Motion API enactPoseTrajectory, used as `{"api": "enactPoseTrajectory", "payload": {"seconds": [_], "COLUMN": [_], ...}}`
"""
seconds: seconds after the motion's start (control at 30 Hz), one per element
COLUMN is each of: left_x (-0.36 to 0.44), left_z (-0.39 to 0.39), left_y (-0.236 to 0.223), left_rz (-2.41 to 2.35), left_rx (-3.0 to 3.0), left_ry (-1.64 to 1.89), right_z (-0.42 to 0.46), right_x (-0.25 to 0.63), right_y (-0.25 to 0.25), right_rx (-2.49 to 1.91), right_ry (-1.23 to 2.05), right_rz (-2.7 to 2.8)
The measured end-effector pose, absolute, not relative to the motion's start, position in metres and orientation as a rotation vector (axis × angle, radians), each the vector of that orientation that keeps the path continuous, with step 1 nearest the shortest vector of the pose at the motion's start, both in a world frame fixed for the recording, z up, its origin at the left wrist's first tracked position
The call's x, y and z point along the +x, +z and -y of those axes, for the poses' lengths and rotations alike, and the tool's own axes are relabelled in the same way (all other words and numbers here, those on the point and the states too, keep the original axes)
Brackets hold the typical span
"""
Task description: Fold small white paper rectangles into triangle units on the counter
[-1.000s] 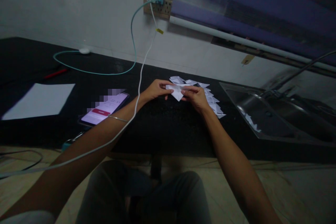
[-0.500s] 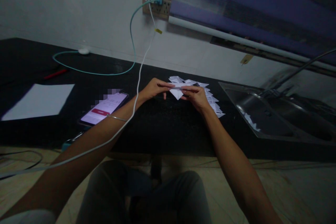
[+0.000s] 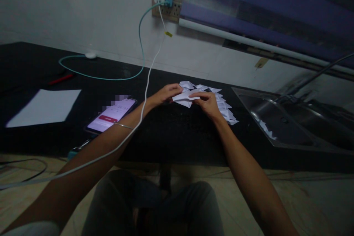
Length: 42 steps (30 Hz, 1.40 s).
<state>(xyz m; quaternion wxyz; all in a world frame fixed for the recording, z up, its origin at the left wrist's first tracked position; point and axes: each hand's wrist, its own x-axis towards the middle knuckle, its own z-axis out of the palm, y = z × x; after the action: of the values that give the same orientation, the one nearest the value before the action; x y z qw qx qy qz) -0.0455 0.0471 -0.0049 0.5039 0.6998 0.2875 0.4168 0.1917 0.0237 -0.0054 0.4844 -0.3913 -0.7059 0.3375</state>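
A folded piece of white paper (image 3: 183, 98) is held up between my two hands over the black counter (image 3: 171, 136). My right hand (image 3: 206, 101) pinches its right side, fingers on top and thumb beneath. At its left end, my left hand (image 3: 168, 93) closes thumb and fingers on the edge. Just behind the hands and to their right lie several folded white paper pieces (image 3: 223, 107) in a bent row, partly covered by my right hand.
A lit phone (image 3: 109, 116) lies beside my left forearm, with a blank white sheet (image 3: 44, 107) farther left. A white cable (image 3: 146, 92) hangs across my left forearm. A teal cable (image 3: 110, 79) loops at the back. At right is a metal sink (image 3: 279, 118).
The folded paper has tilted and shifted slightly left between my hands, with a broad flap now showing instead of a downward point. The view has moved a little.
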Motion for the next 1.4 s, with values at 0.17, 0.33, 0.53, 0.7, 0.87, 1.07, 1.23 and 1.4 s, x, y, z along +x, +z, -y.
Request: {"api": "enactPoseTrajectory", "payload": {"seconds": [0.17,0.33,0.53,0.7,0.87,1.07,1.23,1.4], "left_x": [-0.041,-0.04,-0.04,-0.038,-0.039,-0.037,-0.034,-0.033], "left_z": [-0.034,-0.032,-0.03,-0.028,-0.03,-0.033,-0.035,-0.038], "left_y": [-0.001,0.0,-0.002,-0.004,-0.009,-0.013,-0.017,-0.021], "left_rz": [-0.59,-0.612,-0.621,-0.573,-0.554,-0.559,-0.563,-0.577], "left_rx": [1.794,1.833,1.994,2.015,1.925,1.854,1.795,1.756], "left_ry": [0.715,0.74,0.691,0.682,0.64,0.657,0.684,0.721], "right_z": [-0.02,-0.02,-0.017,-0.013,-0.012,-0.017,-0.012,-0.009], "right_x": [0.188,0.186,0.183,0.176,0.171,0.167,0.157,0.154], "right_y": [-0.001,-0.001,-0.003,-0.002,-0.003,-0.01,-0.009,-0.003], "right_rx": [-0.917,-0.874,-0.878,-0.879,-0.979,-0.914,-0.908,-0.963], "right_ry": [0.783,0.758,0.745,0.835,1.004,1.145,1.275,1.37], "right_rz": [1.756,1.768,1.829,1.737,1.59,1.495,1.418,1.385]}}
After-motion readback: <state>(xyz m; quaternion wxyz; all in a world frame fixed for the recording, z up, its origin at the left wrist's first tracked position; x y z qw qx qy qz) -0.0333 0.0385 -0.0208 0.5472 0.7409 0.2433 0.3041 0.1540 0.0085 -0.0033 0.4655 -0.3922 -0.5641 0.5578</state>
